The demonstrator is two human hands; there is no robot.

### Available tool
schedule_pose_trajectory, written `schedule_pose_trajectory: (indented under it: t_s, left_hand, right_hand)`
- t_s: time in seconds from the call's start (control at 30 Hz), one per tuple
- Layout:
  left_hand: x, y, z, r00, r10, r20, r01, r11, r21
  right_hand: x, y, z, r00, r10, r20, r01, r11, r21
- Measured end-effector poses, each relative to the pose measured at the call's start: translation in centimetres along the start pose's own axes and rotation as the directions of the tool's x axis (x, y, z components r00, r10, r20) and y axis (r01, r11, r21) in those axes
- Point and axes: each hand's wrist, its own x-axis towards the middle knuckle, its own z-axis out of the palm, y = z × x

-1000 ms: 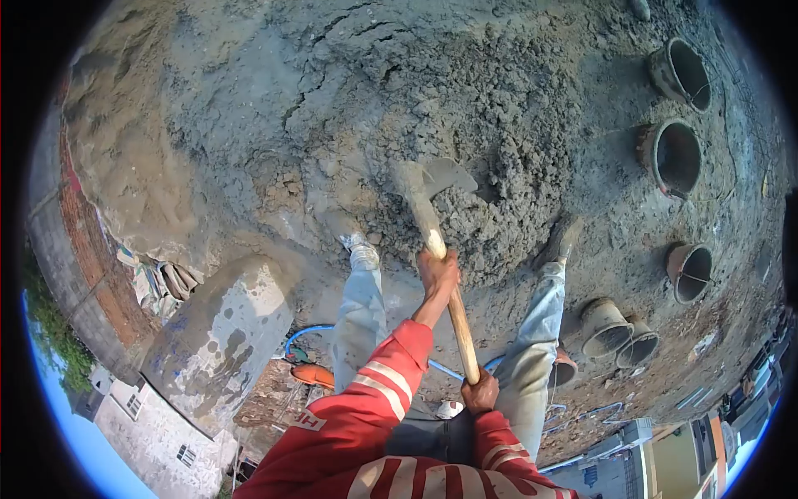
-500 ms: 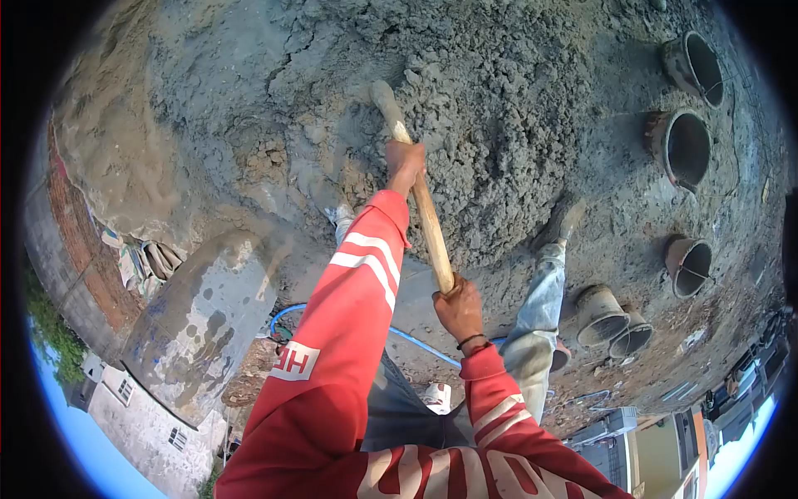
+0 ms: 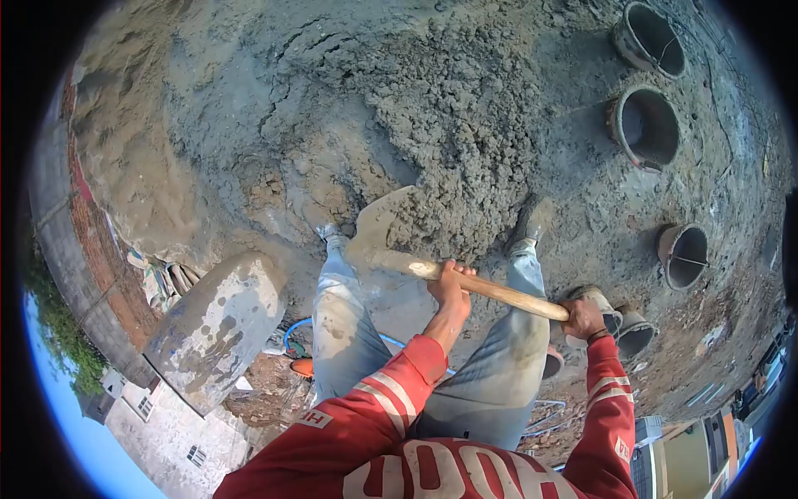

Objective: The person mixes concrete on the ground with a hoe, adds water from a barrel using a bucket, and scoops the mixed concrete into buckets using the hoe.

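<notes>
Clock positions are taken from the middle of the view. The shovel with a pale wooden handle and broad, grey-caked blade (image 3: 378, 226) lies across the centre, blade at ten o'clock, handle running toward four. The person's left hand (image 3: 450, 288) grasps the handle partway along; the right hand (image 3: 585, 319) is clenched round its far end. The wide spacing appears meant for leverage, the forward hand bearing weight and the rear steering. Feet in grey-caked footwear (image 3: 535, 219) stand apart, probably for balance. The blade's upper edge meets the border of the lumpy grey mix (image 3: 475, 141) at one o'clock; whether it touches cannot be told. Round, grey-caked buckets (image 3: 618, 126) range from two to four o'clock, the lowest overlapped by the right hand, limiting the handle's swing there. A mottled grey, round-ended object (image 3: 229, 320) bounds eight o'clock. Room appears widest toward eleven.
</notes>
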Motion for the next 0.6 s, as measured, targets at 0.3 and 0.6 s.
schedule_pose_trajectory:
  t_s: [0.3, 0.6]
  left_hand:
    - [-10.7, -3.3, -0.5, 1.000, -0.017, 0.026, 0.020, 0.990, -0.139]
    - [13.0, 3.2, 8.7, 0.999, -0.001, 0.041, -0.008, 0.974, 0.224]
  right_hand:
    - [-11.2, -3.9, -10.5, 0.996, 0.086, 0.022, -0.082, 0.985, -0.151]
    - [5.4, -11.0, -4.1, 0.977, 0.194, -0.092, -0.186, 0.978, 0.088]
